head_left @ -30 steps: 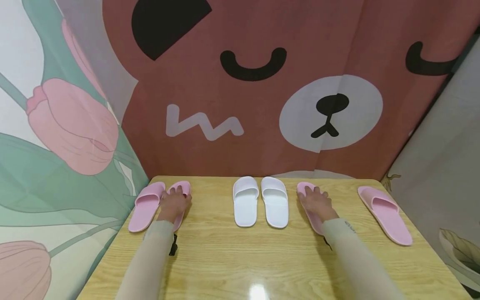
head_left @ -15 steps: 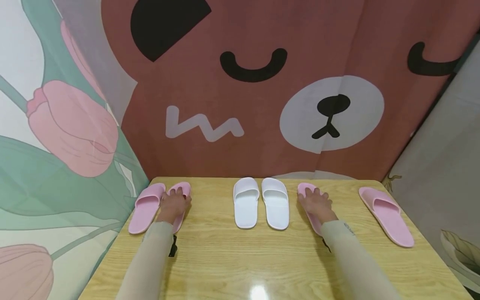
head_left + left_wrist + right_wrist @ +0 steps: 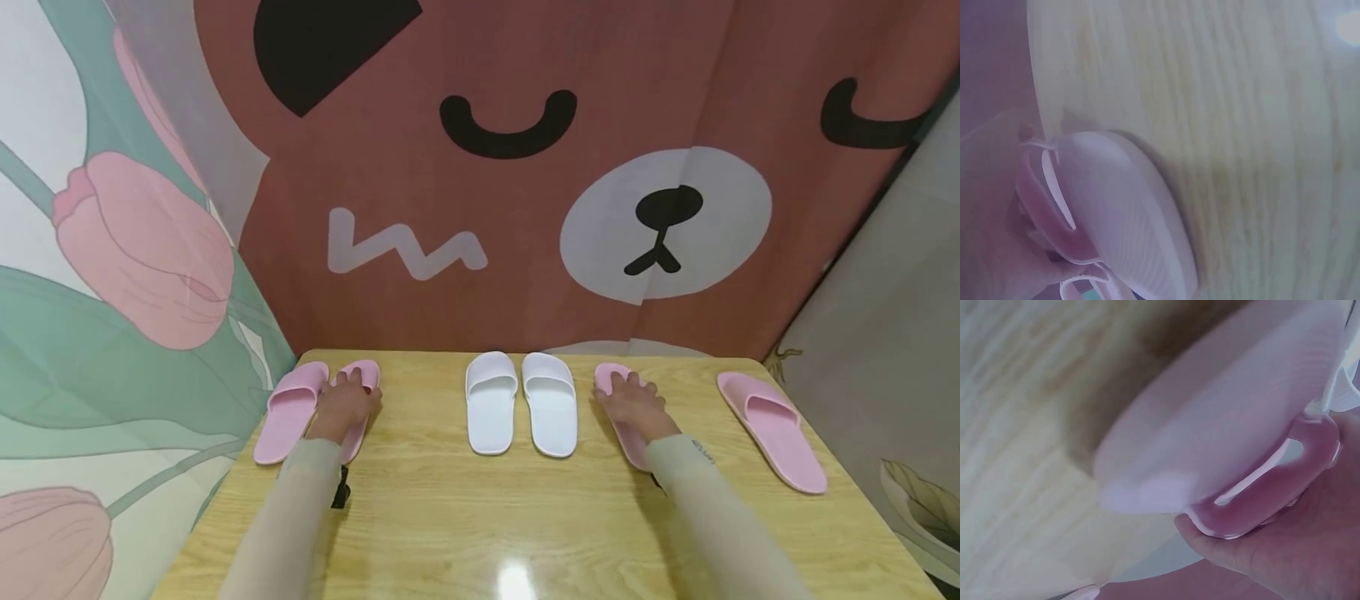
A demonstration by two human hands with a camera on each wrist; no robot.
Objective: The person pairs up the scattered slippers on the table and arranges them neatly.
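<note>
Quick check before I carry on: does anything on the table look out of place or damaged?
Yes: the far-right pink slipper lies well apart from the held pink slipper under the right hand, while the white slippers sit close side by side. I see nothing spilled or damaged.

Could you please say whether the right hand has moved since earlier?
No, the right hand shows no visible shift, in any direction, against the nearest white slipper.

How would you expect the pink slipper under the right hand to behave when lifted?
The pink slipper probably won't roll, given its flat sole. Its thin strap may flex under the right hand; the thicker sole should bend less.
</note>
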